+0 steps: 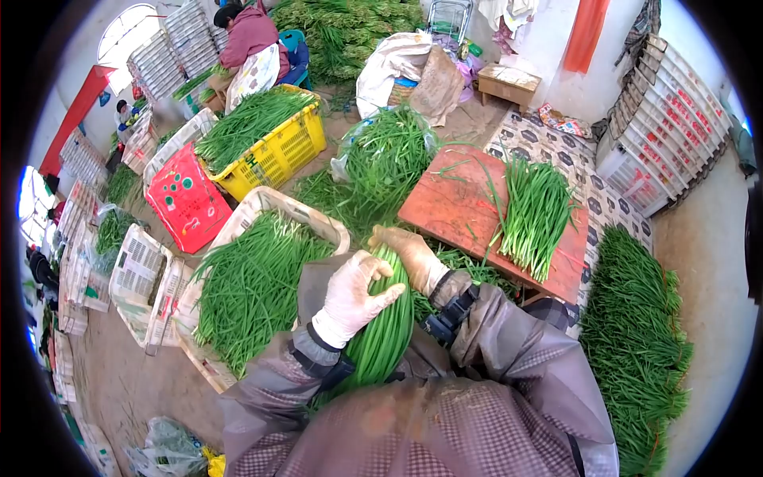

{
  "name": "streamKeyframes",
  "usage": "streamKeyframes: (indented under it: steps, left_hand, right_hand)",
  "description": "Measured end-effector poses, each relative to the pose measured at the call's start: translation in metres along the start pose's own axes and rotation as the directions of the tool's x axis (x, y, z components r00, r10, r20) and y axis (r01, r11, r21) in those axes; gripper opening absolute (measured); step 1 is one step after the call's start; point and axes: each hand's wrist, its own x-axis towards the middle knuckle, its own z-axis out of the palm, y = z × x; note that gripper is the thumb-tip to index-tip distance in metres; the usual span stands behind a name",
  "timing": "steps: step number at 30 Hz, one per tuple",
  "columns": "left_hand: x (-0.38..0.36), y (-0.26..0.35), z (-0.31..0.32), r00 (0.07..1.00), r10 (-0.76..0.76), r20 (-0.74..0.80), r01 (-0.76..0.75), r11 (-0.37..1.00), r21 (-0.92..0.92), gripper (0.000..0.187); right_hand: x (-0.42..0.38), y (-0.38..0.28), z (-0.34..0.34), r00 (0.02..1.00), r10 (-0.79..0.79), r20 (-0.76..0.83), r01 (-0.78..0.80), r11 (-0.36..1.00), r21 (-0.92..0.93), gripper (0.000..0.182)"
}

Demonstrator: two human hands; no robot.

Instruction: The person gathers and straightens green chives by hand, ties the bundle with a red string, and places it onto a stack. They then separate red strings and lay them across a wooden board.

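A bundle of long green stalks (pixel 381 338) lies across my lap, its upper end between my two gloved hands. My left hand (pixel 356 296), in a pale glove, rests on the bundle's left side with thumb and fingers spread apart. Wrapped round the top of the bundle from the right is my right hand (pixel 409 256), its fingers bent over the stalk ends. Just left of my hands, a white crate (pixel 338 230) holds loose green stalks. To the right, a red board (pixel 453 195) bears a pile of cut stalks (pixel 534 215).
A yellow crate (pixel 274 163) full of greens stands beyond the white one, beside a red panel (pixel 188 197). Bundled greens (pixel 636 350) line the right wall below stacked crates (pixel 664 131). A co-worker (pixel 250 40) sits at the upper left; other people are farther left.
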Motion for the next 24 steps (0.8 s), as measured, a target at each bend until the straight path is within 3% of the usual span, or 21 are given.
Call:
streamKeyframes:
  steps: [4, 7, 9, 13, 14, 16, 20, 23, 24]
  left_hand:
    - [0.002, -0.009, 0.0, 0.966, -0.241, 0.097, 0.255, 0.951, -0.175, 0.018]
    - [0.0, -0.023, 0.001, 0.979, -0.182, 0.094, 0.205, 0.865, -0.458, 0.015]
    - [-0.002, -0.028, -0.002, 0.975, -0.194, 0.111, 0.224, 0.842, -0.492, 0.019]
    - [-0.006, -0.032, -0.007, 0.945, -0.288, 0.156, 0.32, 0.708, -0.629, 0.021]
    - [-0.009, -0.037, -0.004, 0.934, -0.32, 0.157, 0.339, 0.663, -0.668, 0.021]
    - [-0.012, -0.039, -0.004, 0.921, -0.354, 0.161, 0.352, 0.583, -0.732, 0.023]
    - [-0.011, -0.029, -0.001, 0.918, -0.388, 0.08, 0.31, 0.581, -0.752, 0.028]
    - [-0.013, -0.024, 0.003, 0.931, -0.341, 0.133, 0.348, 0.709, -0.613, 0.03]
    - [-0.013, -0.027, 0.002, 0.941, -0.29, 0.177, 0.339, 0.809, -0.48, 0.03]
  right_hand:
    - [0.004, 0.005, -0.004, 0.997, 0.072, -0.014, -0.071, 0.997, 0.037, 0.038]
    - [0.001, 0.003, 0.0, 0.995, 0.093, -0.022, -0.091, 0.992, 0.082, 0.042]
    - [-0.001, 0.0, 0.0, 0.996, 0.092, -0.005, -0.091, 0.991, 0.096, 0.041]
    - [0.0, 0.003, -0.004, 0.995, 0.098, 0.023, -0.1, 0.988, 0.116, 0.037]
    - [-0.002, 0.003, -0.002, 0.998, 0.068, 0.009, -0.069, 0.985, 0.156, 0.025]
    - [0.0, 0.007, -0.006, 0.999, 0.021, 0.028, -0.023, 0.997, 0.071, 0.017]
    - [0.003, 0.007, -0.009, 1.0, 0.029, 0.005, -0.029, 0.999, 0.026, 0.01]
    - [0.013, 0.019, -0.015, 1.0, -0.012, -0.009, 0.012, 1.0, 0.004, 0.011]
    - [0.012, 0.02, -0.014, 0.999, -0.034, -0.01, 0.034, 0.999, -0.006, 0.012]
